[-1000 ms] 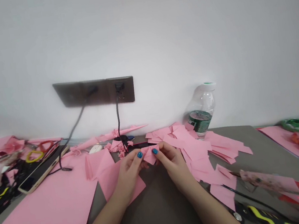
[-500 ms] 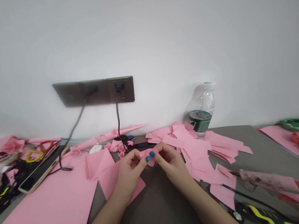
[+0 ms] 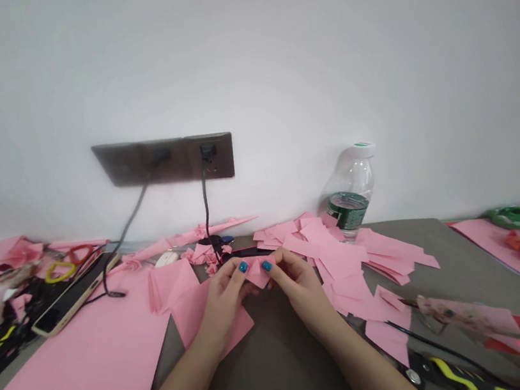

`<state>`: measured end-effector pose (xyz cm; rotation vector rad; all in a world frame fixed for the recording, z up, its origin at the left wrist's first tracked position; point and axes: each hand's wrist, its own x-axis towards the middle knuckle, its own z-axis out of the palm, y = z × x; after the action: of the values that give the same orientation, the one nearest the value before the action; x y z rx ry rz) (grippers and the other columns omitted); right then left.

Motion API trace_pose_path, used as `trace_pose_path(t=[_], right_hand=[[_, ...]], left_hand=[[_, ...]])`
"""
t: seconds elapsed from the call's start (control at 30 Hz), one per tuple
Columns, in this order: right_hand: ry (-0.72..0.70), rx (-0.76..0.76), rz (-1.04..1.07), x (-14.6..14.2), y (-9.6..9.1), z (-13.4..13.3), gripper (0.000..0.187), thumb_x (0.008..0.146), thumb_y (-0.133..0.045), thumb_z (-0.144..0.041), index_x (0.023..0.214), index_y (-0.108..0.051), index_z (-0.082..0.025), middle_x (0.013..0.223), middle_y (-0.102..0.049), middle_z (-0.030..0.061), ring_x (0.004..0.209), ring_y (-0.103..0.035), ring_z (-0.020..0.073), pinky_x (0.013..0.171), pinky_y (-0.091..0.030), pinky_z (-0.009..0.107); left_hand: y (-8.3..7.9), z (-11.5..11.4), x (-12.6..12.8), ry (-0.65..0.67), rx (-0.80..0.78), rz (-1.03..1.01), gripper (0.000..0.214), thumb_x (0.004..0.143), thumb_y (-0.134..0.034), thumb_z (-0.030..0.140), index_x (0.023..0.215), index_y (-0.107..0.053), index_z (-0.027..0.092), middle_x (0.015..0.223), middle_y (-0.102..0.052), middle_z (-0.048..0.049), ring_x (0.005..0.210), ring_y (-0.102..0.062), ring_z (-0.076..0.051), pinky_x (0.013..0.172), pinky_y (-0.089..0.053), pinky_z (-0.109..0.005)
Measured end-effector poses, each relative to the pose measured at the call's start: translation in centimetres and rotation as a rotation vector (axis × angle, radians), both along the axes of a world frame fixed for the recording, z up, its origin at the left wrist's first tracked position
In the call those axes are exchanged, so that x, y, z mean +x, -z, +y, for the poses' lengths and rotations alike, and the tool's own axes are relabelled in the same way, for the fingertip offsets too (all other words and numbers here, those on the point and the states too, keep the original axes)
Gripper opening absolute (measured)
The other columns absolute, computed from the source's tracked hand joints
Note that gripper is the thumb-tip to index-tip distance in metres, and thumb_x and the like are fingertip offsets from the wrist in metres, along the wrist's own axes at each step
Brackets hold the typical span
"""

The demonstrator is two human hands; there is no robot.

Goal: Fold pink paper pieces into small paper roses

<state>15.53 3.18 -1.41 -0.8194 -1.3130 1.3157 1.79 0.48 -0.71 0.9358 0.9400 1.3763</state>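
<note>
Between my two hands is a small piece of folded pink paper [image 3: 256, 274], its lower edge coming to a point. My left hand [image 3: 224, 293] pinches its left side, thumb on the front face. The right side is pinched the same way by my right hand [image 3: 297, 280]. The fingertips behind the paper are mostly hidden. Under my left forearm lies a pink paper sheet [image 3: 236, 335], and a pile of cut pink paper pieces [image 3: 336, 255] spreads just right of my right hand.
A plastic bottle [image 3: 351, 198] stands by the wall behind the paper pile. At right lies a pink glue gun [image 3: 470, 314] with a red light and a cord. A phone [image 3: 78, 295] rests at left near scissors [image 3: 60, 270] and a large pink sheet [image 3: 85, 368]. Cables hang from the wall socket [image 3: 210, 157].
My thumbs have moved apart along the paper, the left one shifting left and up. More of the paper's folded front now shows between them.
</note>
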Motion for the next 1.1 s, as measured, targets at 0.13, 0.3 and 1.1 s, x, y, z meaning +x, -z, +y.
trace_pose_path(t=[0.13,0.3,1.1], right_hand=[[0.02,0.023,-0.013,0.0,-0.2,0.0,0.035,0.082,-0.068,-0.048,0.069,-0.053,-0.019,0.061,-0.051,-0.0034,0.056,-0.049,0.0116,0.054,-0.04,0.024],[-0.001,0.031,-0.017,-0.1,-0.1,0.1,0.036,0.081,-0.068,-0.05,0.07,-0.054,-0.019,0.062,-0.055,-0.0021,0.055,-0.05,0.0121,0.053,-0.04,0.024],[0.245,0.396,-0.236,0.2,-1.1,-0.3,0.012,0.083,-0.064,-0.02,0.072,-0.06,-0.022,0.084,-0.057,0.0036,0.084,-0.056,0.0195,0.074,-0.046,0.031]], left_hand=[[0.0,0.0,-0.1,-0.026,-0.027,0.07,0.022,0.08,-0.071,0.038,0.08,-0.064,0.016,0.074,-0.057,0.0007,0.068,-0.054,-0.012,0.067,-0.047,-0.025],[-0.5,-0.2,-0.5,-0.097,0.047,0.267,0.02,0.08,-0.07,0.036,0.077,-0.064,0.017,0.071,-0.06,0.0007,0.066,-0.054,-0.013,0.065,-0.045,-0.024],[-1.1,0.0,-0.1,-0.135,-0.036,0.252,0.031,0.065,-0.079,0.039,0.06,-0.058,0.017,0.059,-0.056,0.003,0.059,-0.054,-0.013,0.056,-0.046,-0.023]])
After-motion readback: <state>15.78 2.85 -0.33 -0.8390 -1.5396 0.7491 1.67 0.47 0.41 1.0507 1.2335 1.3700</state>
